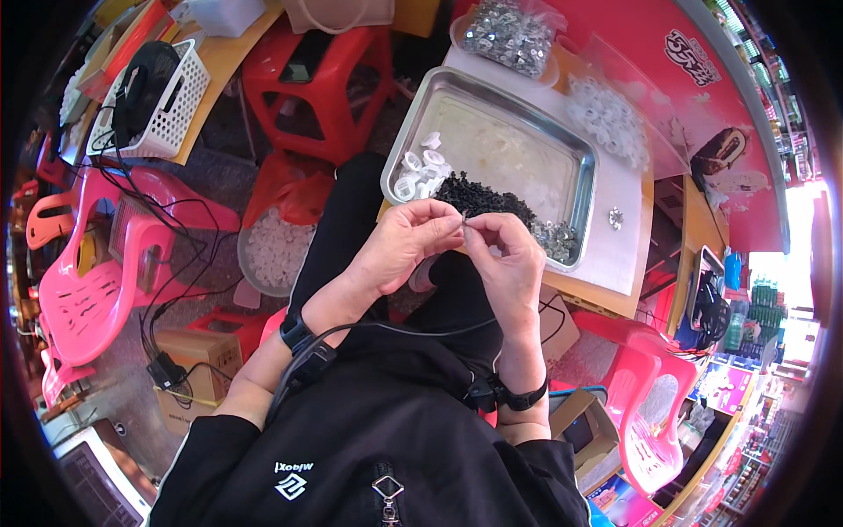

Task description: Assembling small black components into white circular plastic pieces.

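Observation:
My left hand (406, 241) and my right hand (509, 256) meet at the near edge of a metal tray (414, 114). Thumbs and forefingers of both pinch a tiny dark piece (464, 220) between them, too small to name. Just beyond my fingers, inside the tray, lies a heap of small black parts (487, 197). White plastic ring-like pieces (421, 171) are piled to its left. On its right sit small shiny metal parts (557, 239), partly behind my right hand.
A clear bag of metal pieces (511, 37) and a bag of white rings (606, 114) lie past the tray. A basin of white pieces (277, 250) stands on the floor at left. Nearby are a red stool (316, 92), a pink chair (97, 281) and dangling black cables (162, 220).

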`<state>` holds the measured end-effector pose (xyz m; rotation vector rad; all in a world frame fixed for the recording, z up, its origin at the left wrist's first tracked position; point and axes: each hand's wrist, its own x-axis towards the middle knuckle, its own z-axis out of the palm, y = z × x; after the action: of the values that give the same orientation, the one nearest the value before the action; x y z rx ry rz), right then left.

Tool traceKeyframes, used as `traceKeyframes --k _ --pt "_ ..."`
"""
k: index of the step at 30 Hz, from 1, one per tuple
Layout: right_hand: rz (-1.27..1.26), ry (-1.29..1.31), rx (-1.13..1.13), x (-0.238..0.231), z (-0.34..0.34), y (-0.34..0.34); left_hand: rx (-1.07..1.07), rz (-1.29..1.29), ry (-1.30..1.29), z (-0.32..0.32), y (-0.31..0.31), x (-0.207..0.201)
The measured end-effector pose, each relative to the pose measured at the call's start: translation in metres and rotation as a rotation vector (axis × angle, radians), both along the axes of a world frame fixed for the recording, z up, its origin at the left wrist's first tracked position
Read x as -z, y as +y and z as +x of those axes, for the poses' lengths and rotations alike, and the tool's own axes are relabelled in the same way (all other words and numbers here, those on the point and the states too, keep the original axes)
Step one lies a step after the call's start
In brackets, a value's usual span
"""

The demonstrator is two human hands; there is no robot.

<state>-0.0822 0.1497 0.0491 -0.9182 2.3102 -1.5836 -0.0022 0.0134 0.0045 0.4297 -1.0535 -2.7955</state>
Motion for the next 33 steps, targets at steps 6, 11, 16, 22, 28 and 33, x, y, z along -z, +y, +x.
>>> traceKeyframes --k 6,11,16,22,28,33 --pt "0.043 0.192 -0.116 0.001 -0.006 0.002 0.050 0.148 -0.078 0.000 -0.008 -0.001" --pt "0.107 0.337 -0.193 0.005 -0.013 0.005 0.108 0.176 -0.099 0.000 -0.009 0.000" --pt "0.141 0.551 -0.261 -0.001 -0.015 0.004 0.154 0.214 -0.090 0.001 -0.010 0.003" --pt "0.147 0.243 -0.163 0.005 -0.012 0.006 0.093 0.317 -0.089 0.001 -0.005 0.008" --pt "0.015 0.084 -0.061 0.008 -0.007 -0.001 -0.001 0.430 -0.049 0.000 -0.009 0.008" --pt "0.021 0.044 -0.049 0.014 0.001 -0.009 -0.055 0.404 -0.032 0.001 -0.004 0.000"
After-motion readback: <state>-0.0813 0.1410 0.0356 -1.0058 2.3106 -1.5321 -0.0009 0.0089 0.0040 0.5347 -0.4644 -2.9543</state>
